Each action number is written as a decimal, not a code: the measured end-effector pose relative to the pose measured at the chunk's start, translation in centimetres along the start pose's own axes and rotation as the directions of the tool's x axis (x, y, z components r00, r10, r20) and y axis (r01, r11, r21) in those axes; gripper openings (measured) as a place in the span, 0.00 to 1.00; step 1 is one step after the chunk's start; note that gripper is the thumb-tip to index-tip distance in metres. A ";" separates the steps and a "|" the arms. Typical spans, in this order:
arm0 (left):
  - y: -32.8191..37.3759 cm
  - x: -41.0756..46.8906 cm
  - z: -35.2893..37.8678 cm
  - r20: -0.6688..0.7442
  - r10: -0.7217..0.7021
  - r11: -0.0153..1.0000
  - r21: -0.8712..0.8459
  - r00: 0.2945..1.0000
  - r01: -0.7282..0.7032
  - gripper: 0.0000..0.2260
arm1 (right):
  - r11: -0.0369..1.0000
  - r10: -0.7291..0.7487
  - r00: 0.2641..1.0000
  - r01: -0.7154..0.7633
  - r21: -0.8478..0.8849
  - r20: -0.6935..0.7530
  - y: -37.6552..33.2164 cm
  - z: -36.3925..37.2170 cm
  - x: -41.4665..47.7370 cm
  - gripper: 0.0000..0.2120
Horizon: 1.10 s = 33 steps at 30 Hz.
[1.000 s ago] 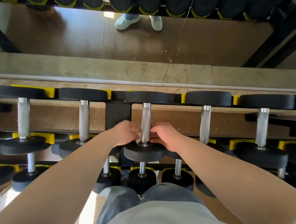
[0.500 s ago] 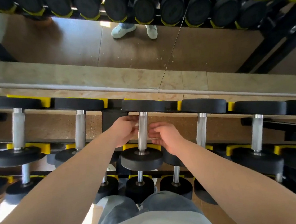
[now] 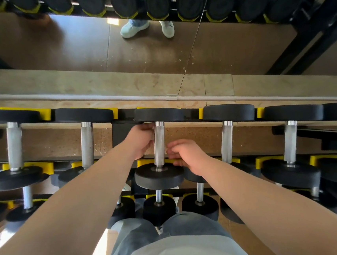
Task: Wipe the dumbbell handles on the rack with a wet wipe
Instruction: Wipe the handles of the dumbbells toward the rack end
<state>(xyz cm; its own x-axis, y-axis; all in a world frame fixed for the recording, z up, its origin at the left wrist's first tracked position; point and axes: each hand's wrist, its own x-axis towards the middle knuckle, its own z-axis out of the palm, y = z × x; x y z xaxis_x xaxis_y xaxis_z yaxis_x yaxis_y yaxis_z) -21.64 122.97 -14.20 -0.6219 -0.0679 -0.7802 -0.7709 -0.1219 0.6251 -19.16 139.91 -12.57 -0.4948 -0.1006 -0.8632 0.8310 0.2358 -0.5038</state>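
A dumbbell with a bare steel handle (image 3: pixel 159 146) and black round heads lies on the top tier of the rack (image 3: pixel 121 136), straight in front of me. My left hand (image 3: pixel 142 142) curls against the upper left of that handle, just under the far head (image 3: pixel 159 115). A pale scrap of wet wipe (image 3: pixel 153 137) shows at its fingertips, and the rest is hidden. My right hand (image 3: pixel 187 156) sits lower on the handle's right side, above the near head (image 3: pixel 159 178). Its curled fingertips touch the steel, and nothing shows inside them.
Similar dumbbells lie in yellow cradles (image 3: pixel 201 113) either side, their handles (image 3: pixel 86 143) (image 3: pixel 227 140) a hand's width away. Smaller dumbbells (image 3: pixel 160 208) fill the lower tiers near my legs. A floor-level mirror (image 3: pixel 52 46) behind the rack reflects shoes and more dumbbells.
Both hands slid up the handle from the near head. The left hand went further, to the far end, while the right hand stayed lower.
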 end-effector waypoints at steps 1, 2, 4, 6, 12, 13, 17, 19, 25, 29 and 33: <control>0.0 0.1 -0.2 0.024 0.008 0.998 0.060 1.000 -0.009 0.16 | 1.000 -0.010 1.000 0.010 -0.009 -0.003 0.0 -0.2 0.0 0.12; -0.4 0.2 -0.5 0.061 0.012 0.977 0.213 0.998 -0.024 0.15 | 1.000 -0.018 1.000 0.018 -0.017 -0.008 -0.1 -0.4 0.0 0.12; -0.8 -0.3 -1.5 0.218 -0.048 0.677 0.724 0.975 -0.129 0.11 | 1.000 -0.022 1.000 0.022 -0.019 -0.019 -0.1 -0.8 0.1 0.12; -1.3 -1.0 -2.0 0.323 -0.162 0.249 0.928 0.932 -0.279 0.11 | 0.999 -0.018 1.000 0.017 -0.034 -0.026 0.0 -0.9 0.1 0.12; -0.2 -1.4 -1.9 0.133 -0.052 0.946 0.325 0.990 0.006 0.11 | 0.999 -0.024 1.000 0.023 -0.043 -0.014 -0.3 -0.7 -0.2 0.11; 0.5 -1.2 -1.8 0.082 -0.018 0.993 0.117 0.997 0.009 0.11 | 0.999 -0.027 1.000 0.027 -0.040 -0.011 -0.5 -0.6 -0.3 0.11; 1.2 -1.9 -1.7 0.062 0.023 0.993 -0.118 0.998 -0.016 0.09 | 0.997 -0.048 0.999 0.048 -0.054 -0.010 -1.0 -0.3 -0.5 0.10; -0.1 -2.7 -2.0 0.013 0.054 0.998 0.037 0.998 -0.054 0.12 | 0.997 -0.046 0.999 0.045 -0.056 -0.012 -1.0 -0.1 -0.6 0.11; -2.6 -4.8 -3.0 -0.040 0.061 0.870 0.493 0.997 -0.034 0.09 | 0.984 -0.028 1.000 0.029 -0.175 0.010 -0.5 0.9 -0.9 0.10; -2.5 -5.1 -2.9 -0.025 0.131 0.821 0.563 0.991 -0.094 0.12 | 0.972 -0.043 0.999 0.046 -0.228 0.016 -0.6 1.0 -1.0 0.10; -1.0 -5.1 -2.2 -0.102 0.245 0.875 0.452 0.964 -0.175 0.10 | 0.971 -0.069 0.997 0.074 -0.226 0.032 -0.8 0.5 -1.1 0.09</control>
<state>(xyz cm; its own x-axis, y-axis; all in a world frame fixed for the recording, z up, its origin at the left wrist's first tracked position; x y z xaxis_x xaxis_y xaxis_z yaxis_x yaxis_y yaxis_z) -17.37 121.24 -10.93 -0.7745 -0.1965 -0.6012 -0.6279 0.3532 0.6935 -19.17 139.33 -11.18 -0.5425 -0.1472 -0.8271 0.7128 0.4403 -0.5459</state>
